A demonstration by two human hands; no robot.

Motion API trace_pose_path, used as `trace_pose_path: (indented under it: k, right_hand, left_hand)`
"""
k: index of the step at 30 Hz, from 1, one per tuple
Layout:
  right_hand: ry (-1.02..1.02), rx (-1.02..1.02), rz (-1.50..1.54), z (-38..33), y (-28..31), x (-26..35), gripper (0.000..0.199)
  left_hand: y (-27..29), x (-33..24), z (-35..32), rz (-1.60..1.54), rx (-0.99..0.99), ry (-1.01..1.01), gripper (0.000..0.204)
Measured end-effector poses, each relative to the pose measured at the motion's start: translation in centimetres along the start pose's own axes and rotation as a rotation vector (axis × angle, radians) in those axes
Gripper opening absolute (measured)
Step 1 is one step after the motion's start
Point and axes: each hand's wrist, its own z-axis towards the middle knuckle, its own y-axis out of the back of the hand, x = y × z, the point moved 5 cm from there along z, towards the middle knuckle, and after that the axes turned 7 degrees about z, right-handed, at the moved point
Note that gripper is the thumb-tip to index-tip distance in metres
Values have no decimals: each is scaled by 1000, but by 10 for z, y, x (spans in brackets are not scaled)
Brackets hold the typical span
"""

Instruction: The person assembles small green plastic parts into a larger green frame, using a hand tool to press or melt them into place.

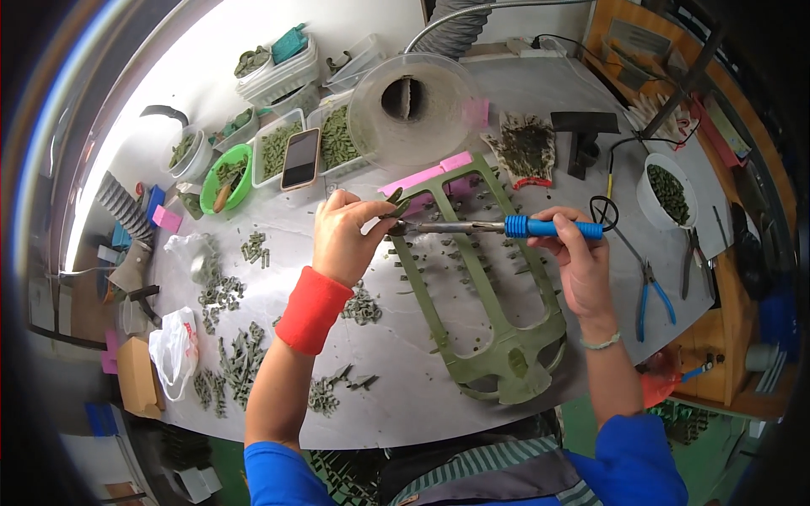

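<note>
My right hand [580, 268] is closed around the blue handle of a soldering iron [540, 227], its metal shaft pointing left. Pinched in the fingertips of my left hand [342, 236] is a small dark green piece [396, 204], right by the iron's tip; whether they touch is hard to tell. Below both hands lies a large olive-green frame [477, 282] with long bars and slots, its far end at a pink block [422, 175]. Small green studs line the bars. A red wristband covers my left wrist.
Loose green parts [243, 363] lie in piles on the left of the grey table [405, 413]. Tubs of parts, a phone [300, 158] and a clear funnel hood [456, 93] stand at the back. Right: a dirty glove [525, 148], a white bowl [666, 192] and blue-handled pliers [656, 295].
</note>
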Motion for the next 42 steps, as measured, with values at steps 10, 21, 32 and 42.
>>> trace_pose_path:
  k: [10, 21, 32, 42]
  right_hand:
    - [15, 5, -56, -10, -1, 24, 21]
    - [-12, -19, -51, -24, 5, 33, 22]
    - [-27, -11, -68, -31, -7, 41, 22]
    - [-17, -19, -78, -34, -1, 47, 22]
  left_hand:
    - [14, 5, -6, 108, 35, -80, 17]
    - [102, 142, -179, 127, 254, 743, 15]
    - [83, 120, -202, 209, 271, 369, 34]
    - [91, 132, -204, 30, 189, 707, 18]
